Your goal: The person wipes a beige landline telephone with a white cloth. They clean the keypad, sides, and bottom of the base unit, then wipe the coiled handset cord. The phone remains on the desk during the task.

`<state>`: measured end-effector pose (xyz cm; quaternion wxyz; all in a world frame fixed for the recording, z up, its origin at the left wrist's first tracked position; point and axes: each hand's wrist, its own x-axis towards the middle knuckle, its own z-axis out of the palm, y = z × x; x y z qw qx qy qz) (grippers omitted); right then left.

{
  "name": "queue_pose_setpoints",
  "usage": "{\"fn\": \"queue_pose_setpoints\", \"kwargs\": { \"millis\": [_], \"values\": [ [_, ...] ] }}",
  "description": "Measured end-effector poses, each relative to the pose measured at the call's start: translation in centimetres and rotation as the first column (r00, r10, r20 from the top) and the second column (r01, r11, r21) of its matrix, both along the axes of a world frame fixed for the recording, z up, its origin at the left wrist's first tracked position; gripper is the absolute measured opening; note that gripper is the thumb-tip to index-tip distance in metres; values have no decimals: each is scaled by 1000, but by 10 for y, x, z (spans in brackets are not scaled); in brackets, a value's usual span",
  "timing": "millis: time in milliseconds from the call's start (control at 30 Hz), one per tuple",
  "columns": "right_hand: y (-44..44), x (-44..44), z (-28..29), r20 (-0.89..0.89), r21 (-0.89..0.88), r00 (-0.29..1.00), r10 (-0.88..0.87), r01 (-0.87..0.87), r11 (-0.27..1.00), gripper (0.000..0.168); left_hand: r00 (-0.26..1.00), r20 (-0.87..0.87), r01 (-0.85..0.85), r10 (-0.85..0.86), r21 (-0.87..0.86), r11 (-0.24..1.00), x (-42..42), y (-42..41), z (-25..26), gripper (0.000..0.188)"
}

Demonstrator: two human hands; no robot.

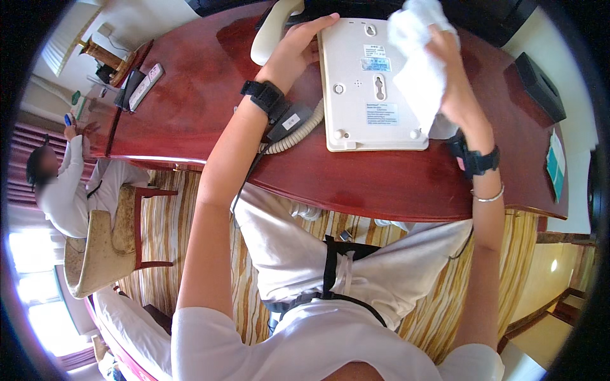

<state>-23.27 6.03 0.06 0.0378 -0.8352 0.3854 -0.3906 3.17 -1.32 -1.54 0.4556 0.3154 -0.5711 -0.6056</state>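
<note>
A white desk telephone base [352, 116] is turned so its underside faces me, with keyhole slots, labels bearing writing and small round feet. My left hand [298, 50] grips its upper left edge, the thumb or finger reaching over the top corner. In my right hand [450, 71] is a bunched white cloth [417, 62], which lies against the right side of the base. The telephone handset [271, 35] rests on the desk just beyond my left hand. A coiled cord [302, 133] runs out from under my left wrist beside the base.
The dark red wooden desk [181, 109] carries a white power strip [146, 87] at left, a black box [541, 88] and a teal-and-white card [555, 164] at right. Another person [66, 185] sits at the far left on an upholstered chair [102, 243]. A bed [133, 314] stands behind.
</note>
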Motion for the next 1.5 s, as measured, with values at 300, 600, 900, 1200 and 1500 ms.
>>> {"fn": "queue_pose_setpoints", "kwargs": {
  "millis": [300, 600, 900, 1200, 1500],
  "values": [
    [-34, -50, -22, 127, 254, 964, -234, 196, 947, 67, 995, 79, 78, -59, -266, 961, 7, -8, -11, 36],
    [-11, -20, -1, -65, 327, 981, -181, 193, 925, 56, 977, 198, -75, 82, -43, 996, -4, 1, -5, 57],
    [19, 17, 12, -133, 3, 985, -108, 109, 994, 69, 941, 259, -213, 216, -42, 976, -15, 21, 21, 86],
    [51, 50, 5, -334, -47, 918, -213, 209, 977, 75, 938, 165, -254, 304, -269, 929, -14, 9, 26, 63],
    [27, 36, 15, 172, 330, 976, -135, 72, 941, 65, 924, -333, 108, -188, -244, 964, -20, 26, 39, 47]
  ]
}}
